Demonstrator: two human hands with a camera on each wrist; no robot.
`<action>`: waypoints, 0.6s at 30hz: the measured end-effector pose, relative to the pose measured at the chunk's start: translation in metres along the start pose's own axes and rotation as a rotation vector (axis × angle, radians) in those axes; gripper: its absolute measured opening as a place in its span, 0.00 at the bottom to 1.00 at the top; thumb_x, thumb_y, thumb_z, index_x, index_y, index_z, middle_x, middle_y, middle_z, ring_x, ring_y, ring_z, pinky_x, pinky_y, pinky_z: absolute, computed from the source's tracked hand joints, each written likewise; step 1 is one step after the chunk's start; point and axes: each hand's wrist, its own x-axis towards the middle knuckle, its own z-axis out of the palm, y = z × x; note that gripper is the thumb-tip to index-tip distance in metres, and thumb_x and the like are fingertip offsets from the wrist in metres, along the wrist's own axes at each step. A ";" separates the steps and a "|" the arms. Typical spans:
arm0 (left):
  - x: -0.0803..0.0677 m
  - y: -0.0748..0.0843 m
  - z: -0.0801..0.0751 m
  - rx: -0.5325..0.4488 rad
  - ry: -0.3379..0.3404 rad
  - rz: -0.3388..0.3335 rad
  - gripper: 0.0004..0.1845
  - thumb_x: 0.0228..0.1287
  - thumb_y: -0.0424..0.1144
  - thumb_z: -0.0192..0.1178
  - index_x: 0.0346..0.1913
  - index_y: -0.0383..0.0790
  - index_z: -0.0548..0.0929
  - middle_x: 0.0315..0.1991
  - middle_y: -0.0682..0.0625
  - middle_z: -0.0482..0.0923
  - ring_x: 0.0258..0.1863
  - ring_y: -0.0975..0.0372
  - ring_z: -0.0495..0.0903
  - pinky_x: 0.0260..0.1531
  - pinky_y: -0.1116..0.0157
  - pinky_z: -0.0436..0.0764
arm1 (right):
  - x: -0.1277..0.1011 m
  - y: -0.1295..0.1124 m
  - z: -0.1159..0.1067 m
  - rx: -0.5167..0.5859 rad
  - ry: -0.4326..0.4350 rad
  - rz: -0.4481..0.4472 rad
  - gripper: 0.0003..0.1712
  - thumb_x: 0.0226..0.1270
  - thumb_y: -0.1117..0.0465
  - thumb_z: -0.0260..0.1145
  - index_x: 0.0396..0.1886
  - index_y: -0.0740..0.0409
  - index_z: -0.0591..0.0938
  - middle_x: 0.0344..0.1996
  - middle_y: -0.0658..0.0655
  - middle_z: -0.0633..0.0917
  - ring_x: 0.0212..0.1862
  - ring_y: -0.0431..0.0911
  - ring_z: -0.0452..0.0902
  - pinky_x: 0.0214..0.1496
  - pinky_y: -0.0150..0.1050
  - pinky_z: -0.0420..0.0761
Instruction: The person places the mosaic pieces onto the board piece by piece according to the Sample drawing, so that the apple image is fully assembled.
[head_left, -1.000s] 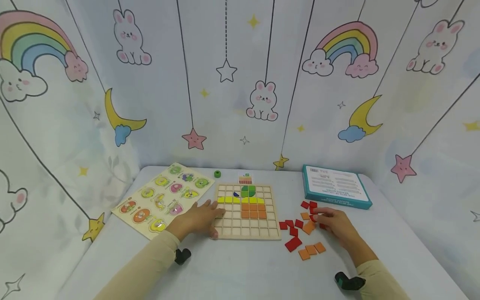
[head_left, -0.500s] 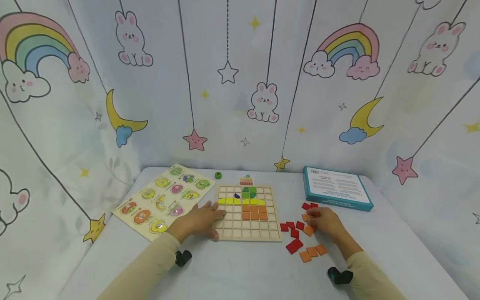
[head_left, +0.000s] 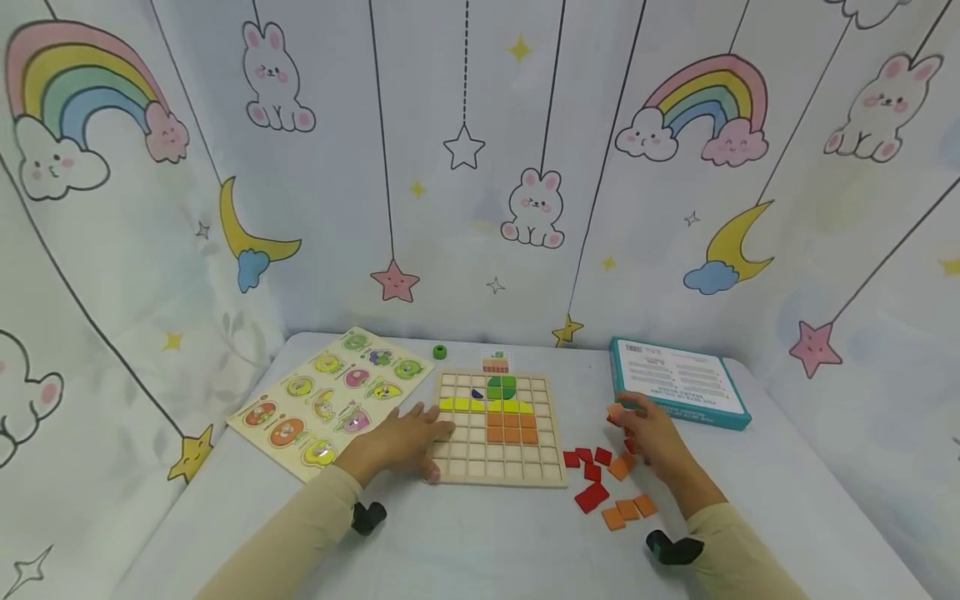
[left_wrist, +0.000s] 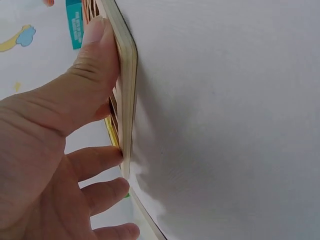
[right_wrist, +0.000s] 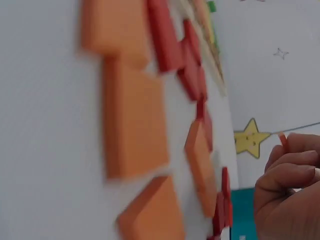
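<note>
In the head view my left hand rests at the left edge of a wooden grid board. The left wrist view has the thumb against the board's near edge, the other fingers fairly straight. Green, yellow and orange pieces plus a small blue one lie in the grid. Right of the board, my right hand pinches an orange square tile a little above the table. Below and beside that hand lie red tiles and orange tiles.
A fruit puzzle board lies at the left, partly behind my left arm. Behind the grid are a small picture card and a green ring-shaped piece. A teal-edged box lies at the back right, close to my right hand.
My right hand has reached among the scattered tiles, picked up an orange tile and lifted it slightly toward the back. The left hand stays at the board; the view shifts a little.
</note>
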 end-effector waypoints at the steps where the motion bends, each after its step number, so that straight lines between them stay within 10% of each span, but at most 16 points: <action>1: 0.000 0.000 -0.001 -0.004 0.000 0.001 0.45 0.50 0.54 0.77 0.74 0.55 0.72 0.79 0.43 0.59 0.80 0.44 0.52 0.75 0.36 0.53 | 0.002 -0.003 0.001 0.050 -0.008 0.000 0.31 0.79 0.51 0.59 0.76 0.54 0.67 0.47 0.62 0.78 0.33 0.47 0.70 0.27 0.33 0.72; 18: -0.011 -0.013 -0.004 0.022 0.002 -0.015 0.54 0.54 0.68 0.69 0.78 0.44 0.64 0.81 0.42 0.54 0.81 0.43 0.45 0.76 0.37 0.49 | 0.029 -0.038 0.080 0.341 -0.081 0.021 0.28 0.74 0.58 0.66 0.70 0.56 0.74 0.44 0.55 0.83 0.28 0.43 0.68 0.25 0.29 0.67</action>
